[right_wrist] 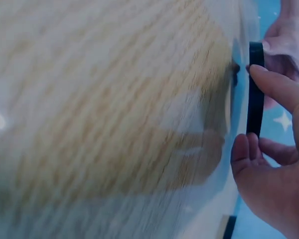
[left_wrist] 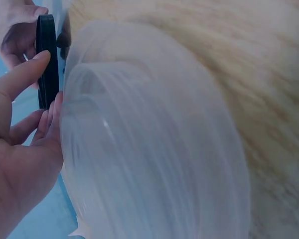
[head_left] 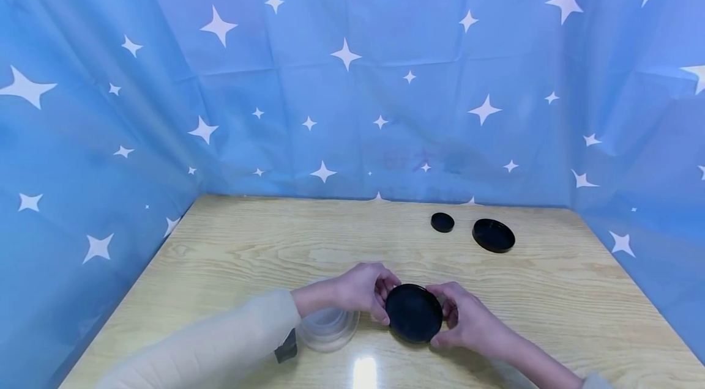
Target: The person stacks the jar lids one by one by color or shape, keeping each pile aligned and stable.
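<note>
A black round lid (head_left: 414, 313), shallow with a thin raised rim, is held between both hands in the head view. My left hand (head_left: 366, 292) grips its left edge, and my right hand (head_left: 467, 323) grips the right edge. Seen nearly edge-on in the left wrist view, the lid (left_wrist: 48, 62) lies between thumb and fingers. The right wrist view also shows the lid (right_wrist: 255, 92) from its side, with the thumb on one face and fingertips at the lower rim. Close by the left wrist are translucent plastic containers (left_wrist: 149, 149), nested together and partly hidden by the forearm.
A small black lid (head_left: 442, 222) and a larger black lid (head_left: 494, 235) lie toward the back right of the wooden table (head_left: 308, 236). A blue star-patterned curtain (head_left: 352, 101) encloses the back and sides. Light reflects off the tabletop near the front.
</note>
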Demonstrator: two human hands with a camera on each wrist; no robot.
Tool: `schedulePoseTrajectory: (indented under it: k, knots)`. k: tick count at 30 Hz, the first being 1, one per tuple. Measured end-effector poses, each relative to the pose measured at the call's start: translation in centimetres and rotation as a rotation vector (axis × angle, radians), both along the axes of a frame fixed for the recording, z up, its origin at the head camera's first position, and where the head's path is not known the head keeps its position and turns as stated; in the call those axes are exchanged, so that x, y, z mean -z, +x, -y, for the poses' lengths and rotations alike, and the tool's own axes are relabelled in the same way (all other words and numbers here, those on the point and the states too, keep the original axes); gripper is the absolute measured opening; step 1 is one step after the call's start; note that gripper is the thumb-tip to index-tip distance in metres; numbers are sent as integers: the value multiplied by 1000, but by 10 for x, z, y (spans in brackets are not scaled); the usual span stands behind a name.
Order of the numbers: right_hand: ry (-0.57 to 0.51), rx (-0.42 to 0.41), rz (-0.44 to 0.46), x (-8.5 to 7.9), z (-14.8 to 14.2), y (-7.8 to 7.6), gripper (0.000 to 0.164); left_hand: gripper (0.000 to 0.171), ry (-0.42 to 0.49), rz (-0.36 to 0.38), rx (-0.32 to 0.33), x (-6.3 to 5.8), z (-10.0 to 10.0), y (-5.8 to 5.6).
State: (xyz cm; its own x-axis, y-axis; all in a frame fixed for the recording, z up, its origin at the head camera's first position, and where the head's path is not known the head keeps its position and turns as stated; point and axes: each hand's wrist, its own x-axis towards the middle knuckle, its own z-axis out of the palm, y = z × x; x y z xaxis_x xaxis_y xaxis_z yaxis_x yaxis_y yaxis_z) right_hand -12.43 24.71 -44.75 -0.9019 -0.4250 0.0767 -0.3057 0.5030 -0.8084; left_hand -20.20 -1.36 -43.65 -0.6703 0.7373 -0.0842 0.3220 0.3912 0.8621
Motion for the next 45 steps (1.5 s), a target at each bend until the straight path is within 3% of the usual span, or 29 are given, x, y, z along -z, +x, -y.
schedulePoseTrajectory:
  k: [11, 27, 33, 40, 45]
  knots:
    - [39, -2, 23, -2, 2, -2, 87, 60, -42, -25, 35, 4, 1, -5]
    - [79, -10, -22, 2, 1, -2, 86, 57, -75, -31, 73, 5, 1, -13]
    - [85, -38, -4, 0, -2, -3, 89, 58, -81, 8, 77, 3, 1, -15]
    - [-20, -78, 26, -6, -15, -8, 91, 62, -16, 95, 51, -9, 9, -33]
    - [-80, -18, 20, -14, -30, -14, 84, 62, 67, 105, 37, -19, 7, -48]
